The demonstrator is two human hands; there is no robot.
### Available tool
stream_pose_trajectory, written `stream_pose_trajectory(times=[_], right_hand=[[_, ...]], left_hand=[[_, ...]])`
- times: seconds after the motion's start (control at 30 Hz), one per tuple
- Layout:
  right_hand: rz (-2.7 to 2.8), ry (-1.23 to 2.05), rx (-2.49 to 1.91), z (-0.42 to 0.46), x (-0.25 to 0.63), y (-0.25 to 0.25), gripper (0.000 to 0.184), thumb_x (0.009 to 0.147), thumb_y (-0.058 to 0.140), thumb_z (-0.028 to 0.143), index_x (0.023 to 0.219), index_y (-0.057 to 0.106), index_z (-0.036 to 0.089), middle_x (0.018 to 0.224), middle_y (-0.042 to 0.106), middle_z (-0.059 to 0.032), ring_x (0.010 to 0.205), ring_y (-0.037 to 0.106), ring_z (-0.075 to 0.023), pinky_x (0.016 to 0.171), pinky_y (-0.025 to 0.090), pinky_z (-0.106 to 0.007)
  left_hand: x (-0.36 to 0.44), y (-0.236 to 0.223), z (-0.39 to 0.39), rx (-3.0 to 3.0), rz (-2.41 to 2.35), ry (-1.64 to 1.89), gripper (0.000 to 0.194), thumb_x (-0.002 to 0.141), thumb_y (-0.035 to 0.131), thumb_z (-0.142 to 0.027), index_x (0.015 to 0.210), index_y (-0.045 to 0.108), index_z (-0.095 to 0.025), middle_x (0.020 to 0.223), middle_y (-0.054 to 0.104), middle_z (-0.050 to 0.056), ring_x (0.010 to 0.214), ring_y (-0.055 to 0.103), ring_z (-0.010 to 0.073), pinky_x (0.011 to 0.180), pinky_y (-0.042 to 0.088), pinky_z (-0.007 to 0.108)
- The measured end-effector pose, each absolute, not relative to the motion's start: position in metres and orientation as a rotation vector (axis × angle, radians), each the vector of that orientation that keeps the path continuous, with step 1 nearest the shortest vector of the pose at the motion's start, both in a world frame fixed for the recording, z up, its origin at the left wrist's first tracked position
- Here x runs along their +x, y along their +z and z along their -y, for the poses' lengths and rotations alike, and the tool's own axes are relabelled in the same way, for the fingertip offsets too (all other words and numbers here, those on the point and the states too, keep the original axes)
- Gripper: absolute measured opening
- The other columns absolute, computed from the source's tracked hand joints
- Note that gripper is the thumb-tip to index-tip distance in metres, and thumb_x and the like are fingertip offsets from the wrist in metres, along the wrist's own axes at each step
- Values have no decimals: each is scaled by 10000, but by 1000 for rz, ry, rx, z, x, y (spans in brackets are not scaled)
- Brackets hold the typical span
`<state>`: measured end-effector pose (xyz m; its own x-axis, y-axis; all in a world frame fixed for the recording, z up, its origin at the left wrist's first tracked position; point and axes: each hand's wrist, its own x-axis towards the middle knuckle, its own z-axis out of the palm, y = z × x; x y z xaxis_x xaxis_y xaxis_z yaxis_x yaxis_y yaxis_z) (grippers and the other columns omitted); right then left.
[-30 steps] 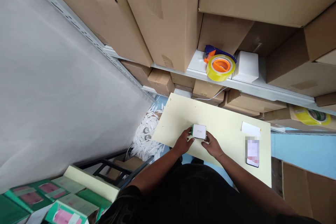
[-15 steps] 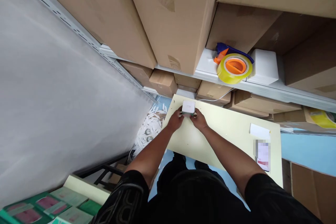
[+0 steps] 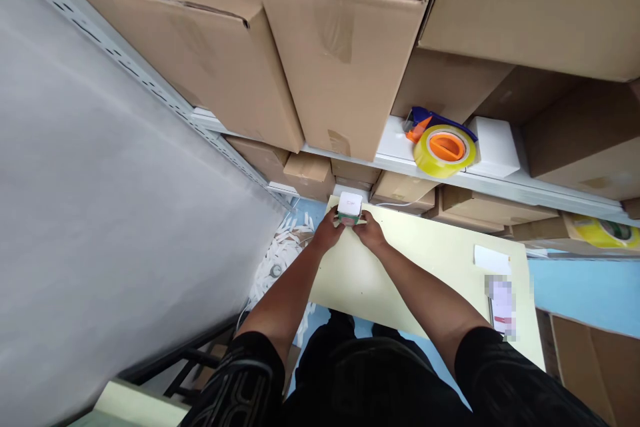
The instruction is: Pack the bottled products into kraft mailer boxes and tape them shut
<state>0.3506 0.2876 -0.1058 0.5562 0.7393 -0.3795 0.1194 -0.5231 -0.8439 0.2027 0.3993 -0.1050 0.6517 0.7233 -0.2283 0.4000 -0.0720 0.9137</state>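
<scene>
A small box (image 3: 349, 205) with a white top and a green front sits between my two hands at the far left end of the cream table (image 3: 400, 280). My left hand (image 3: 328, 231) grips its left side, fingers closed against it. On the opposite side my right hand (image 3: 370, 230) holds it in the same way. Whether the box rests on the table or is just above it, I cannot tell.
Large cardboard boxes (image 3: 345, 60) fill the shelf above. A tape dispenser (image 3: 445, 147) and a white box (image 3: 494, 147) stand on its edge. A phone (image 3: 501, 307) and a white paper (image 3: 493, 259) lie at the table's right. White strips (image 3: 280, 253) litter the floor.
My view has tilted up, showing more of the shelf boxes. Both hands have shifted slightly left with the small box, whose green front shows more.
</scene>
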Motion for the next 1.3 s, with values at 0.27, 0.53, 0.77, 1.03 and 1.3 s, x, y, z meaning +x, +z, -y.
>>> stream_pose_trajectory(times=[0.27, 0.53, 0.77, 1.03, 1.3], right_hand=[[706, 979, -2003, -211, 362, -94, 475, 797, 704, 357, 1248, 597, 252, 1169, 725, -62, 890, 729, -199, 820, 580, -353], [697, 993, -2026, -93, 389, -80, 344, 790, 625, 438, 1075, 645, 248, 940, 763, -30, 894, 731, -242, 865, 556, -401], [684, 992, -1978, -33, 400, -58, 267, 802, 607, 433, 1002, 674, 270, 851, 753, -13, 788, 727, -244, 775, 569, -396], [924, 680, -1972, -56, 435, 29, 298, 895, 595, 468, 1092, 693, 267, 1039, 765, -79, 937, 723, -288, 885, 572, -444], [1596, -227, -2059, -166, 483, 161, 526, 945, 598, 415, 1413, 580, 176, 1357, 618, -175, 1294, 501, -376, 1131, 360, -509]], left_hand=[[163, -101, -352, 1492, -1136, 369, 586, 849, 691, -352, 1382, 519, -179, 1264, 664, 165, 1033, 705, 235, 993, 541, 451], [120, -85, -253, 1613, -1089, 63, 296, 851, 601, -367, 1088, 638, -194, 1054, 745, 82, 992, 710, 223, 943, 535, 365], [149, -57, -207, 1732, -930, -70, 266, 843, 600, -383, 1053, 658, -231, 1057, 760, 60, 1030, 706, 240, 947, 531, 344], [205, -4, -210, 1781, -829, 43, 267, 870, 586, -382, 1074, 678, -235, 1092, 755, 52, 1035, 696, 226, 938, 538, 341], [194, -12, -202, 1787, -829, 29, 265, 857, 607, -376, 1061, 687, -227, 1062, 760, 60, 1008, 705, 242, 937, 533, 358]])
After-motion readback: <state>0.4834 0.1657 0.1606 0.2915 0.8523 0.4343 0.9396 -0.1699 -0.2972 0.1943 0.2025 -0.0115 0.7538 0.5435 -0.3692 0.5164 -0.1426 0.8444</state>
